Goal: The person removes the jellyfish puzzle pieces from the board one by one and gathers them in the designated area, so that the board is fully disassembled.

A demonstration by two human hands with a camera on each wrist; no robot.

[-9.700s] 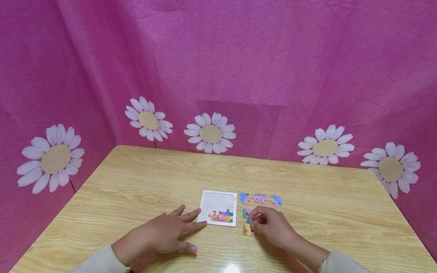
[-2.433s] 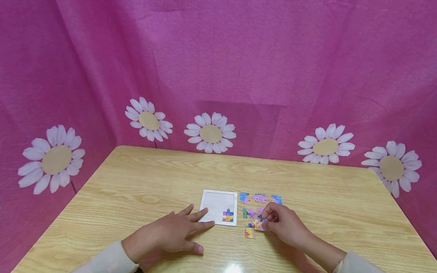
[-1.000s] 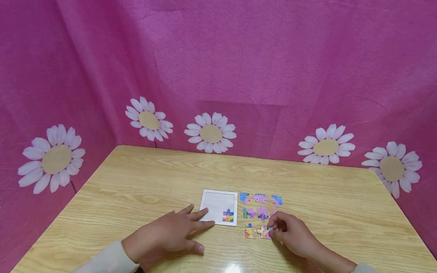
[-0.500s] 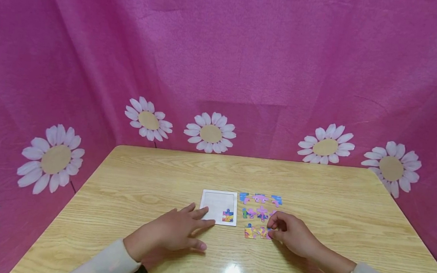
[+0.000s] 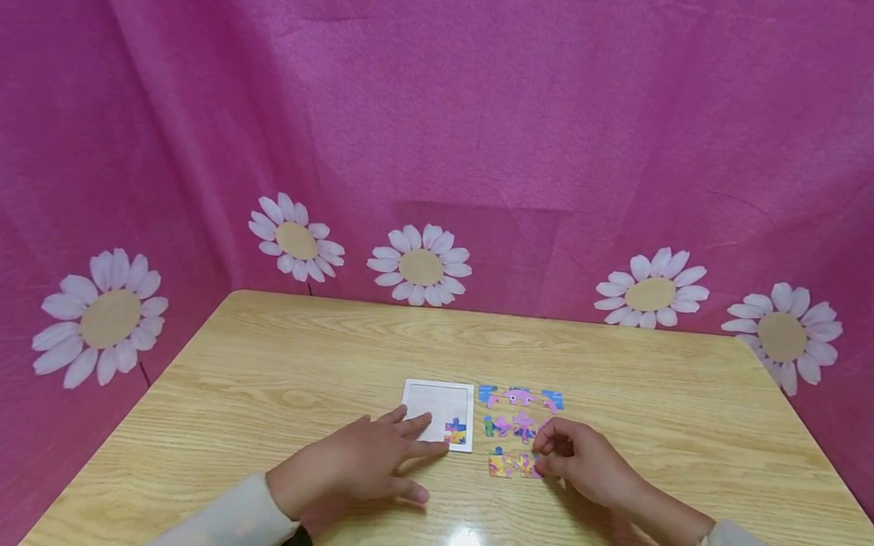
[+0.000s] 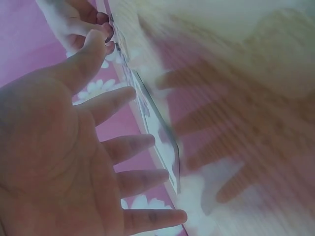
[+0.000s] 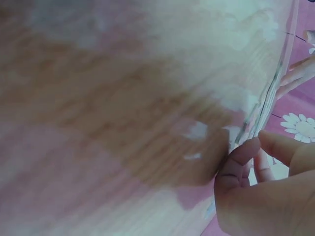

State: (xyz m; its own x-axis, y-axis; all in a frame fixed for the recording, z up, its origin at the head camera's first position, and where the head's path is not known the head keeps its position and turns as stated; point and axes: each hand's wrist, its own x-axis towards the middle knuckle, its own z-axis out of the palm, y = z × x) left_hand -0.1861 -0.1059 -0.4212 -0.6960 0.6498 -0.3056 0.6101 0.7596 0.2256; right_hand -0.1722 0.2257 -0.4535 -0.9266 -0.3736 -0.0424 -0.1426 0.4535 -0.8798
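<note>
My left hand (image 5: 377,453) lies with its fingers spread over the lower left part of the white puzzle frame (image 5: 438,384), fingertips at its lower border. In the frame's lower right corner sits a blue, orange and yellow puzzle piece (image 5: 456,433). My right hand (image 5: 589,464) has curled fingers, its thumb and index finger at the right edge of a pink and yellow puzzle piece (image 5: 527,466) on the table. Left of that piece is a yellow puzzle piece (image 5: 500,464). In the right wrist view the thumb and fingertips of the right hand (image 7: 256,182) come together low at the tabletop.
Above these lie two rows of loose pieces: a middle row with a green and pink piece (image 5: 498,427) and a pink piece (image 5: 524,426), and a top row with a pink eyed piece (image 5: 519,397). A wooden table (image 5: 313,340) meets a pink flowered curtain (image 5: 475,142).
Compared with the oldest frame, the frame's lower row is down to one piece, and more pieces lie on the table. Lately the left hand slid right; the right hand and its piece barely shifted.
</note>
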